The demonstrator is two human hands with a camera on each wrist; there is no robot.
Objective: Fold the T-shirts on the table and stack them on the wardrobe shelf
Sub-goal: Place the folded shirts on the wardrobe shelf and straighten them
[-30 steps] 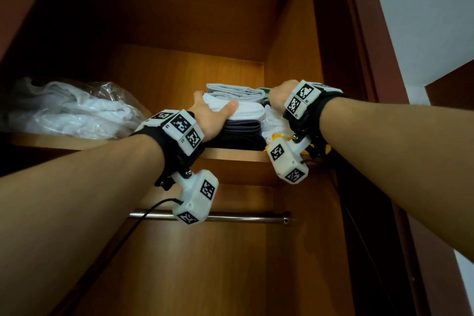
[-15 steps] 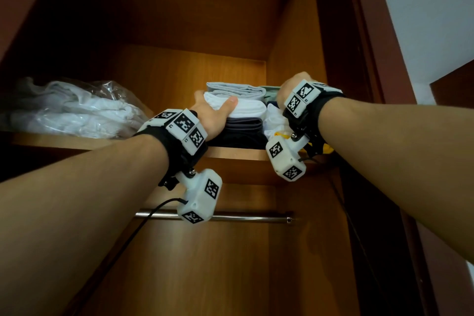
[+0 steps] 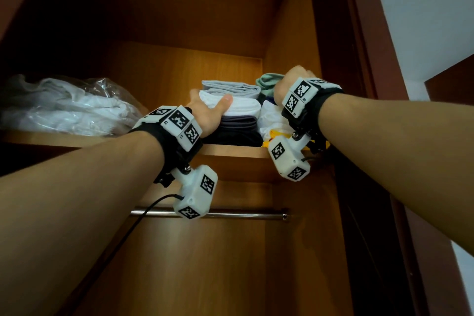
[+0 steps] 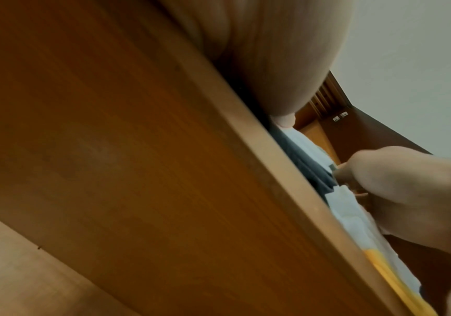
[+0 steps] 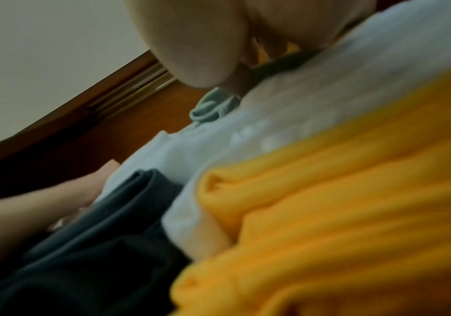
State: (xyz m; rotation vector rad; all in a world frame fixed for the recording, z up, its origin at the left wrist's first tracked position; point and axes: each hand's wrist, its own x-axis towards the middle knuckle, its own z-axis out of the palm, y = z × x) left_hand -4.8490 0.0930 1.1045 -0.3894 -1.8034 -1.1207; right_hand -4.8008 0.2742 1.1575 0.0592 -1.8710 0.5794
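Note:
Two stacks of folded T-shirts stand on the wardrobe shelf point(image 3: 230, 150). The left stack has a light grey shirt point(image 3: 230, 88) on top, then a white one point(image 3: 243, 108), then dark ones point(image 3: 238, 126). My left hand point(image 3: 209, 115) presses flat against this stack's left side, thumb straight across the white shirt. The right stack shows a green shirt point(image 3: 268, 79), a white shirt point(image 3: 272, 120) and a yellow shirt point(image 5: 354, 192). My right hand point(image 3: 292, 78) arches over the top of it at the green shirt point(image 5: 211, 107). Its fingers are hidden.
A clear plastic bag of white cloth point(image 3: 64, 108) fills the shelf's left part. A metal hanging rail point(image 3: 243, 214) runs below the shelf. The wardrobe's right wall point(image 3: 289, 33) stands close beside the right stack.
My right hand has risen from the front of the right stack to its top, uncovering the green shirt. The left hand stays against the left stack.

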